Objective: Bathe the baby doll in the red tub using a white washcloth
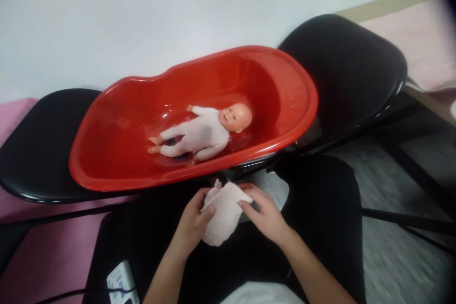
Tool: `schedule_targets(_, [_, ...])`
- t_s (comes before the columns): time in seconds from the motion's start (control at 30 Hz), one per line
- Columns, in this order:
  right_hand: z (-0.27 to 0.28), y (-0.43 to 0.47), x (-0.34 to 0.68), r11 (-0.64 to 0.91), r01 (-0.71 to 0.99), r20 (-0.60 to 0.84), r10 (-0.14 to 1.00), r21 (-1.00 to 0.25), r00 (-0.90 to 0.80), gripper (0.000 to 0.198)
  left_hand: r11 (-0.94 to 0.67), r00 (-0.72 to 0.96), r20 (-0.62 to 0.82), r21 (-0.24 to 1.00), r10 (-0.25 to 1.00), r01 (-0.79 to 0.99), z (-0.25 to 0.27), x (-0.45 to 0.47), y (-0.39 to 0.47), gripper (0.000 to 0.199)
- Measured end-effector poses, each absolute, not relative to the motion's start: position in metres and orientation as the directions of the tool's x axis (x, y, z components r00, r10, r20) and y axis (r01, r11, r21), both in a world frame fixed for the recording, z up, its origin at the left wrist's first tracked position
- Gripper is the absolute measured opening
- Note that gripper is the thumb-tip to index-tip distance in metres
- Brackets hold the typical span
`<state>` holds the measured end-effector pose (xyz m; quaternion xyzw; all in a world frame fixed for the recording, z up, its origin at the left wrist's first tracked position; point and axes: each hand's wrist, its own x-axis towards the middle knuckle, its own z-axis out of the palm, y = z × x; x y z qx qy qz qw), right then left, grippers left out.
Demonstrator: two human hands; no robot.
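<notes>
Cloth point(223, 218), off-white & partly bunched, is held btwn both hands over the lap, just below the near rim of the red tub point(295, 126) in view. L hand point(196, 213) has its grip closed on the cloth's left edge, thumb across the front; R hand point(265, 210) pinches the upper right corner btwn thumb & fingers — so both grips narrow, w/ cloth in each.

Doll point(203, 135) lies on its back inside the tub, head to the right, feet left, in a pale outfit w/ a grayish patch on the chest. Tub ends sit over 2 black seats: left seat point(37, 147) & right seat point(351, 66). White pack point(119, 278) w/ blue print is at lower left, a dark cord point(81, 291) crossing it — print too blurred to read. Pink sheet point(53, 261) shows at far left.
</notes>
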<state>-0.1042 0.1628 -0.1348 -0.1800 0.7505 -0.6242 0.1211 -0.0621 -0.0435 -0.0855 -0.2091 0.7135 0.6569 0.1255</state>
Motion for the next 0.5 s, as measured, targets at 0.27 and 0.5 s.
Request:
schedule_targets(0.27, [-0.129, 0.156, -0.098, 0.082, 0.13, -0.154, -0.475, -0.988, -0.866, 0.026, 0.052, -0.85, -0.515, 0.851, -0.113, -0.522, -0.094, -0.068, -0.026, 0.034])
schedule_targets(0.5, [-0.134, 0.16, -0.098, -0.011, 0.135, -0.104, -0.576, -0.991, -0.811, 0.024, 0.017, -0.819, -0.485, 0.858, -0.306, -0.514, -0.104, -0.074, -0.025, 0.039])
